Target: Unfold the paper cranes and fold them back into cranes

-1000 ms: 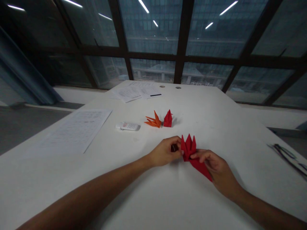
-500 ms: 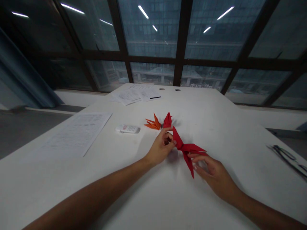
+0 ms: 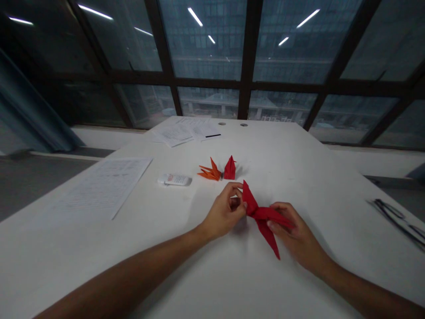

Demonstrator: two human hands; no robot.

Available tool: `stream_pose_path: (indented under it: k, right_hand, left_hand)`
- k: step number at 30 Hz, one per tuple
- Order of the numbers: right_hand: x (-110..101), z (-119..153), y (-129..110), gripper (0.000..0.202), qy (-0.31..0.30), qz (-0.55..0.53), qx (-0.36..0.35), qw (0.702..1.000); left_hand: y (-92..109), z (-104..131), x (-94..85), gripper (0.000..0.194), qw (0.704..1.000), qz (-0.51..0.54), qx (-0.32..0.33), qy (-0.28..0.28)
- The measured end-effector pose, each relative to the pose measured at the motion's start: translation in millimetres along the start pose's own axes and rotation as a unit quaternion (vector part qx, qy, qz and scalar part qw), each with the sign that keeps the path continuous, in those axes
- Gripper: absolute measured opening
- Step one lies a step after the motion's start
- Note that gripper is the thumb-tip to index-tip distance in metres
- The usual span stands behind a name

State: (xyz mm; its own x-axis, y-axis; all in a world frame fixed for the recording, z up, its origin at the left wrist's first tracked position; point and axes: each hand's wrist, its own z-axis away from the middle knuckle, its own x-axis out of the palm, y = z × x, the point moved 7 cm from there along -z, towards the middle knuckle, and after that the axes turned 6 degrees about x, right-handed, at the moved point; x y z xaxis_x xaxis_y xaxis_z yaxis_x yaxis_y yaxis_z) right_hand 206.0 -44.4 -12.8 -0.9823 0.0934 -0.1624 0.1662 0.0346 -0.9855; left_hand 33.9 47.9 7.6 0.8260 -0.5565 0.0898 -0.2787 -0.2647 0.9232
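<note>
Between the two hands, over the near part of the white table (image 3: 212, 274), sits the red paper (image 3: 260, 212), folded into long points that meet at a narrow middle. Its upper left point rises from the left hand (image 3: 223, 210), whose thumb and forefinger pinch its lower left edge. Toward the right, another point runs into the right hand (image 3: 299, 237), with the thumb below it and the curled fingers above and behind. A third point slants down, free of both hands, just left of the right hand; whether its tip touches the table I cannot tell.

Beyond the left hand stand a red figure (image 3: 229, 168) and, just beside it to the left, a spiky orange figure (image 3: 210, 171). Farther left lies a white case (image 3: 174, 179) with printing; glasses (image 3: 398, 217) lie well right of the right hand.
</note>
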Motion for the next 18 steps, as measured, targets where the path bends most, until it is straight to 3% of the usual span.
stream_pose_path:
  k: [5, 8, 10, 13, 16, 18]
  right_hand:
    - [8.4, 2.3, 1.8, 0.031, -0.053, 0.028, 0.0, 0.998]
    - [10.9, 3.7, -0.6, 0.047, -0.068, 0.055, -0.025, 0.996]
    - [14.9, 5.3, -6.4, 0.049, -0.094, 0.079, -0.062, 0.99]
    - [17.7, 6.9, -12.9, 0.035, -0.114, 0.101, -0.104, 0.983]
    - [11.8, 4.8, -10.9, 0.024, -0.083, 0.103, -0.103, 0.986]
    - [6.4, 3.0, -7.8, 0.021, -0.054, 0.093, -0.09, 0.99]
  left_hand:
    - [-4.4, -1.5, -4.8, 0.052, 0.997, 0.058, -0.027, 0.034]
    - [-6.4, -1.6, -0.2, 0.071, 0.997, 0.062, -0.047, -0.006]
    - [-4.7, -0.6, 4.8, 0.063, 0.997, 0.041, -0.039, -0.05]
    - [0.9, 0.9, 9.0, 0.029, 0.995, -0.039, -0.009, -0.097]
    - [8.2, 2.3, 13.2, 0.026, 0.985, -0.108, 0.019, -0.132]
    - [12.7, 4.3, 18.6, 0.036, 0.976, -0.134, 0.036, -0.168]
